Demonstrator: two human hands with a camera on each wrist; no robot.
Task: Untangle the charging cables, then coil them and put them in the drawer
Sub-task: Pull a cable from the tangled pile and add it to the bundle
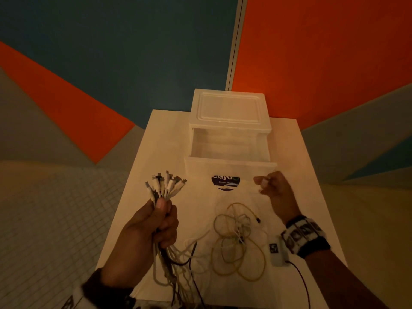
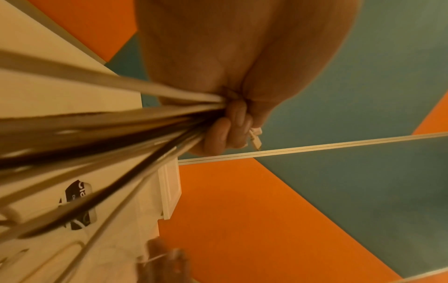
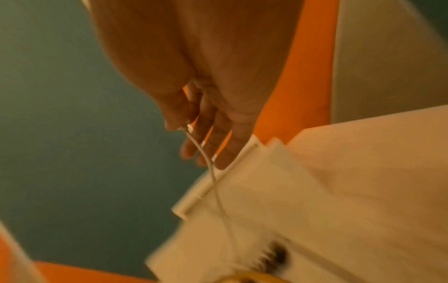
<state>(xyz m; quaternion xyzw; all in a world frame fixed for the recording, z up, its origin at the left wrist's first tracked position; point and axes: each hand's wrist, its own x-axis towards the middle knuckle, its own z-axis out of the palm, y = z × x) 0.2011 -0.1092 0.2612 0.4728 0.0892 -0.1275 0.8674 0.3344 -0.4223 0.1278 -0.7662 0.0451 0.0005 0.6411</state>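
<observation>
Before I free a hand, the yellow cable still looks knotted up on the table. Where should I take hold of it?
Probably at its free end, the dark plug poking out on the tangle's right side. Come in from the right with the right hand. That end lies clear of the loops, so fingers can pinch it without catching the white strands knotted in the middle.
</observation>
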